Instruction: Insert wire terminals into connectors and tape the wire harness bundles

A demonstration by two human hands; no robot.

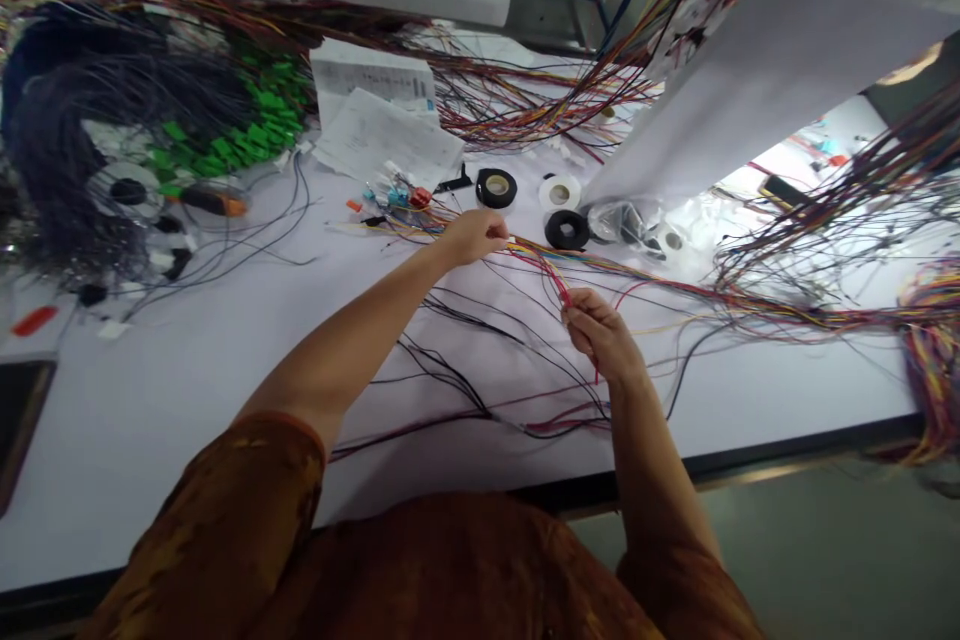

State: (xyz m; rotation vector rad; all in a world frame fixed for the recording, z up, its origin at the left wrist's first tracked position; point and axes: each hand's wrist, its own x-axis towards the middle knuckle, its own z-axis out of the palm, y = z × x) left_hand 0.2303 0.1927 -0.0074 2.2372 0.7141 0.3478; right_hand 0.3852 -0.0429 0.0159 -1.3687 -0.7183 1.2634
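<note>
A long bundle of coloured wires [637,272] runs across the white table [300,320]. My left hand [478,236] is closed on this bundle near its left end, where blue and red connectors [418,197] lie. To the right and nearer to me, my right hand [600,328] pinches a branch of red wires [553,272] that leaves the bundle. Its fingers hide part of those wires. Loose black wires [480,320] lie on the table below both hands.
Black tape rolls [496,188] and a white roll [560,191] sit behind the bundle. Papers [386,135] lie farther back, beside dark cables with green connectors [255,135]. A white post [720,90] slants at the right. A dark edge [810,442] borders the table's front.
</note>
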